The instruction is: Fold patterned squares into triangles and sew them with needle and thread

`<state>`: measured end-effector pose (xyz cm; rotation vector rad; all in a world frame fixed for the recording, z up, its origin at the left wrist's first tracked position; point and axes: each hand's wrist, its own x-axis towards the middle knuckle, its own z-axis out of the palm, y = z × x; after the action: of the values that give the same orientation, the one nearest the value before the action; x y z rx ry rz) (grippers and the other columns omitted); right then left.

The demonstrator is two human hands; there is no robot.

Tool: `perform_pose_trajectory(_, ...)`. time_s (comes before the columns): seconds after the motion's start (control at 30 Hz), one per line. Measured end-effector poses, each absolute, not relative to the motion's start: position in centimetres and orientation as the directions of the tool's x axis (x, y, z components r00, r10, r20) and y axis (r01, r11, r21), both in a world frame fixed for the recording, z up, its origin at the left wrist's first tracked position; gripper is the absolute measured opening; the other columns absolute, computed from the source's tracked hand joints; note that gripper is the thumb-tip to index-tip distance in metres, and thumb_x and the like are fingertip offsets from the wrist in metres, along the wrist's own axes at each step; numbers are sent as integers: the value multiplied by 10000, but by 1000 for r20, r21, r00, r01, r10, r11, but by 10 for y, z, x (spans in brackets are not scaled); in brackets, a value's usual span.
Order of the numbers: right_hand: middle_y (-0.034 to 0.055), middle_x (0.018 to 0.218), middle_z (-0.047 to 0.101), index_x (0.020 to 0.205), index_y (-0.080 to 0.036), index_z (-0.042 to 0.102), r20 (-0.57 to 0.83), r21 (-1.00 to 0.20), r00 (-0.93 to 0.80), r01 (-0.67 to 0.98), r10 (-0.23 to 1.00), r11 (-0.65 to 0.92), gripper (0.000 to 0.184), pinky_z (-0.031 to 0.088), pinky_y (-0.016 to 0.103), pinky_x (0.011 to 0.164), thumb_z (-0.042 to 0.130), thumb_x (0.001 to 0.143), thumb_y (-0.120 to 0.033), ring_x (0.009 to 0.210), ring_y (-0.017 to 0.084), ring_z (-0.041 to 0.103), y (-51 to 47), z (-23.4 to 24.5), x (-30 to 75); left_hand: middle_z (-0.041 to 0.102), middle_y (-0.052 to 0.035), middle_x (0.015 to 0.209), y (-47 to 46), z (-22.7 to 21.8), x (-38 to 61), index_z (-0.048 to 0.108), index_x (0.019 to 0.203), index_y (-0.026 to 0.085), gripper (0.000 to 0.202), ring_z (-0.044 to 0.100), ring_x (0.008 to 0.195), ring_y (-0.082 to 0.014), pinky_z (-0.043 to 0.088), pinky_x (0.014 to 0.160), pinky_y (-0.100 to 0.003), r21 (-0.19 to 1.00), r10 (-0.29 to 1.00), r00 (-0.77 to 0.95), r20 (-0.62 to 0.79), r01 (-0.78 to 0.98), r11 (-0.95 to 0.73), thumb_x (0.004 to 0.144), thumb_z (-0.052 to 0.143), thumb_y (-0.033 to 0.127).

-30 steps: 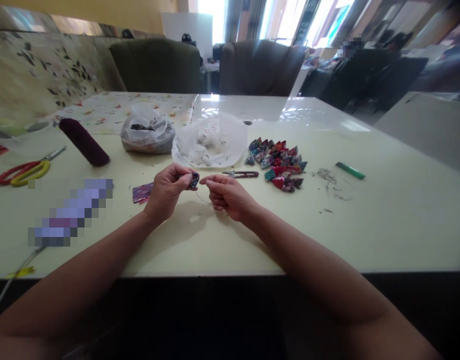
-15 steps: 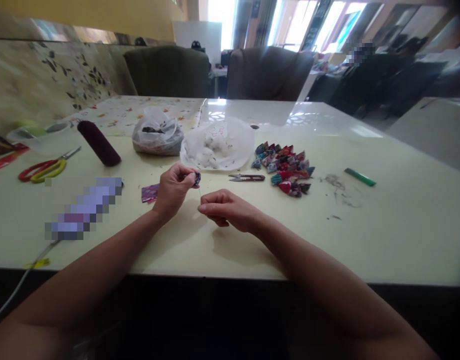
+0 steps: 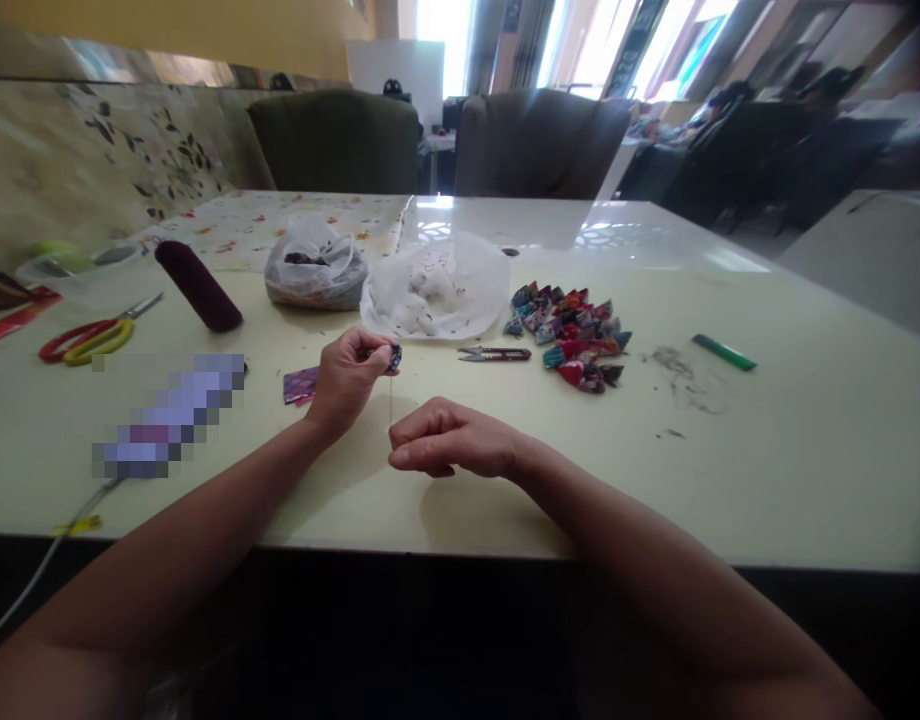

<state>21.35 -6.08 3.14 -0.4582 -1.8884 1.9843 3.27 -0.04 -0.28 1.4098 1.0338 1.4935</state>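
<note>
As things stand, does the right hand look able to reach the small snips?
Probably yes: the snips lie beyond the right hand, and nothing visible stands between. However, the hand seems to hold a thread, which may need releasing first.

Craft workroom with scissors (image 3: 124, 318), snips (image 3: 509, 354)
</note>
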Motion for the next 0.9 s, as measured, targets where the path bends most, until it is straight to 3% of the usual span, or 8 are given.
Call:
perform_pose_trajectory(0.13, -70, 572, 348, 600, -174, 396, 35, -999, -879, -40, 475, 0, 482, 244, 246, 524, 665, 921, -413, 527, 65, 298, -60, 35, 215, 718, -51, 870, 0, -5, 33, 656, 760, 134, 172, 644, 681, -109, 613, 639, -259, 948, 948, -26, 317, -25, -318, 748, 745, 281)
perform_pose_trajectory(0.23, -54, 634, 429, 681, -158, 519, 16, -990, -879, 52, 477, 130, 368, 292, 237, 572, 681, 889, -416, 590, 76, 354, -53, 31, 216, 714, -45, 867, 1, -4, 33, 662, 766, 133, 199, 646, 694, -113, 619, 649, -269, 954, 955, -29, 296, -47, -297, 737, 759, 304)
perform_pose_trajectory(0.33, -26, 693, 515, 746, -147, 599, 31, -939, -701, 223, 712, 260, 256, 337, 244, 629, 658, 871, -363, 655, 98, 423, -40, 22, 217, 694, -32, 848, 0, -3, 32, 673, 783, 133, 228, 648, 699, -114, 624, 677, -282, 953, 956, -13, 294, -73, -294, 726, 785, 323)
perform_pose_trajectory(0.43, -42, 622, 469, 745, -162, 578, 193, -899, -305, 325, 933, 292, 182, 296, 250, 595, 633, 854, -297, 603, 97, 386, -28, 13, 219, 669, -20, 826, -3, -2, 33, 679, 789, 136, 222, 650, 694, -112, 613, 688, -272, 944, 945, 42, 326, -71, -322, 736, 796, 317)
perform_pose_trajectory(0.5, -72, 561, 392, 816, -176, 586, 273, -889, -166, 332, 948, 314, 131, 253, 256, 561, 629, 857, -293, 550, 94, 337, -24, 11, 220, 653, -16, 811, -6, -1, 34, 682, 782, 137, 205, 650, 690, -111, 602, 682, -261, 940, 936, 83, 341, -52, -338, 745, 797, 302)
perform_pose_trajectory(0.6, -94, 532, 327, 932, -183, 616, 334, -881, -166, 296, 928, 370, 140, 234, 258, 546, 628, 862, -303, 520, 95, 307, -23, 9, 221, 643, -18, 819, -11, 1, 37, 689, 763, 134, 189, 657, 687, -112, 596, 682, -261, 936, 925, 149, 350, -18, -351, 744, 803, 284)
perform_pose_trajectory(0.77, -35, 638, 485, 758, -175, 582, 392, -852, -209, 283, 896, 439, 138, 296, 252, 584, 616, 849, -273, 614, 101, 397, -23, 7, 219, 683, -24, 778, -15, 2, 39, 708, 799, 133, 205, 676, 694, -125, 611, 713, -280, 967, 939, 233, 255, -77, -244, 749, 814, 302)
perform_pose_trajectory(0.9, -41, 639, 472, 764, -188, 550, 362, -898, -189, 193, 913, 396, 164, 282, 248, 551, 617, 861, -302, 585, 95, 379, -23, 6, 219, 722, -28, 782, -14, 2, 38, 727, 845, 140, 229, 688, 736, -130, 622, 775, -304, 974, 953, 246, 178, -180, -135, 736, 833, 311)
